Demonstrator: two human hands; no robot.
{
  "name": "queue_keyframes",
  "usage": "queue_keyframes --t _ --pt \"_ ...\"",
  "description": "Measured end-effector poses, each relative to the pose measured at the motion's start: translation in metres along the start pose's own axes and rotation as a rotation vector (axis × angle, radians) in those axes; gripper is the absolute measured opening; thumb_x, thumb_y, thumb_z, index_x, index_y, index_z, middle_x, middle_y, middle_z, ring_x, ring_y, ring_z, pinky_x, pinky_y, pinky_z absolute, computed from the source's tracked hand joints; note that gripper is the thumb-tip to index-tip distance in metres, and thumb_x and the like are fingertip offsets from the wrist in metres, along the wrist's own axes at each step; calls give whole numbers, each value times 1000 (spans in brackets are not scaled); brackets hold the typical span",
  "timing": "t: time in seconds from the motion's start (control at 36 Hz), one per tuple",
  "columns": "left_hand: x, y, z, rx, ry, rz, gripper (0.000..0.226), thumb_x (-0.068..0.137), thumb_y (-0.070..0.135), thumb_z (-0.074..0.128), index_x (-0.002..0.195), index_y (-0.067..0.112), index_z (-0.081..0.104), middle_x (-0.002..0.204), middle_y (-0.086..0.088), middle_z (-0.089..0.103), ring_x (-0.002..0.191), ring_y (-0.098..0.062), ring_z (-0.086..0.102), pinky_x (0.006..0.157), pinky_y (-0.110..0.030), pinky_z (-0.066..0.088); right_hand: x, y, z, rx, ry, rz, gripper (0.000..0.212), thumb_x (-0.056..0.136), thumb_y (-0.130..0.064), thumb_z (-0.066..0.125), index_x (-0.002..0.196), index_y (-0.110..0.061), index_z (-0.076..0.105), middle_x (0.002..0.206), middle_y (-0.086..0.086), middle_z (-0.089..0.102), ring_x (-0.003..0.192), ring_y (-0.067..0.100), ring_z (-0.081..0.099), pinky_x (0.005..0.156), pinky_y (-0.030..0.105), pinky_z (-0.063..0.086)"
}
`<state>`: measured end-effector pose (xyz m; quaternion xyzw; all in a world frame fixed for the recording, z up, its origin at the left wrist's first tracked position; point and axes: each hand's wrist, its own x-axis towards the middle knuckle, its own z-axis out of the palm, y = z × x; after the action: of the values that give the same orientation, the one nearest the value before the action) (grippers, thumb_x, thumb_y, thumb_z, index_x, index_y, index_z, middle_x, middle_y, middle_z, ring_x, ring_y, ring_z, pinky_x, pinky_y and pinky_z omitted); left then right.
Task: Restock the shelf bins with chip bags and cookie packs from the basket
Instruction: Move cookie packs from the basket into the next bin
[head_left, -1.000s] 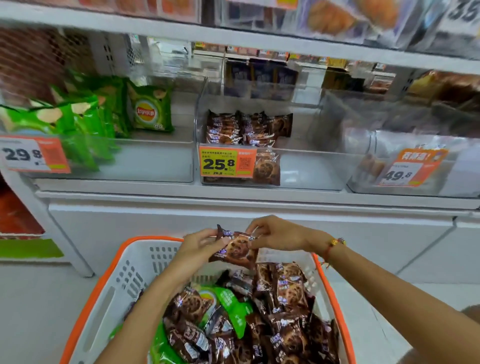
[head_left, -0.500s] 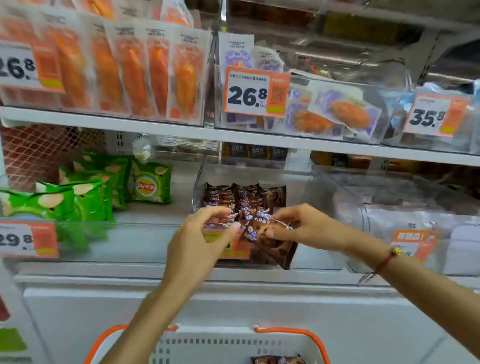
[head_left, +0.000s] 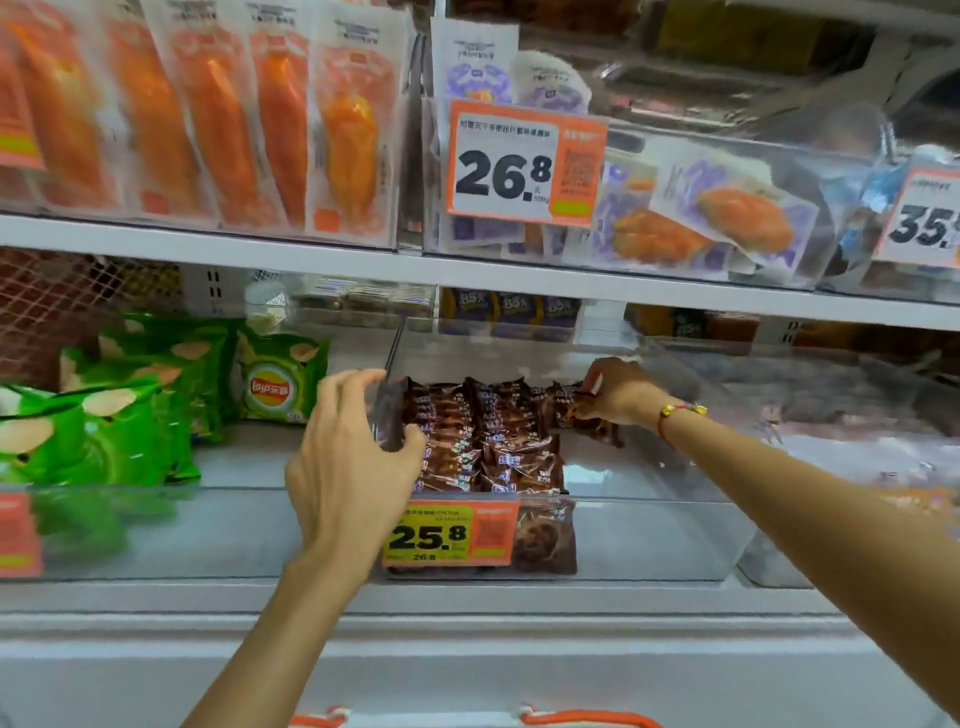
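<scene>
One cookie pack (head_left: 582, 415), pinched in the right hand (head_left: 618, 392), hangs at three o'clock of the cookie rows (head_left: 483, 441); the left hand (head_left: 348, 462) grips the bin's side wall (head_left: 389, 410).

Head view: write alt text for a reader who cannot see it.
The right hand sets a brown cookie pack into a clear plastic shelf bin of matching packs, while the left hand grips the bin's left wall. Green chip bags fill the neighbouring bin.
</scene>
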<state>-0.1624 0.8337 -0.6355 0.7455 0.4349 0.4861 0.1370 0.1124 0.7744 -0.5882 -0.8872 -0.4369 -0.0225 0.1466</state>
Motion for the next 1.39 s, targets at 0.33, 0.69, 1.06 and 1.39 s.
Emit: queue_keyframes --t 0.33,0.69,1.06,1.39 --pt "-2 -4 3 15 41 -33 49 75 39 72 119 36 53 98 20 45 82 -3 40 66 -28 27 29 11 43 -247 138 -158 35 87 -35 67 119 -23 63 122 6 56 112 25 52 91 35 44" --pt "-3 -5 3 27 32 -16 52 75 39 74 121 34 51 101 17 48 84 -4 41 65 -29 27 29 5 53 -172 101 -116 36 89 -18 63 123 -13 50 125 12 53 111 34 55 94 40 45" --pt "-3 -7 4 43 43 23 52 75 40 74 121 31 53 104 12 54 83 -5 42 61 -26 25 32 10 55 20 65 -88 34 82 -21 74 112 -15 61 123 10 54 110 30 54 91 33 44" --pt "-3 -4 0 27 -7 -8 52 78 42 70 125 33 50 111 9 54 96 -17 56 68 -31 31 -12 7 28 231 4 -149 28 85 -6 67 114 -8 66 119 10 64 105 27 61 87 29 51"
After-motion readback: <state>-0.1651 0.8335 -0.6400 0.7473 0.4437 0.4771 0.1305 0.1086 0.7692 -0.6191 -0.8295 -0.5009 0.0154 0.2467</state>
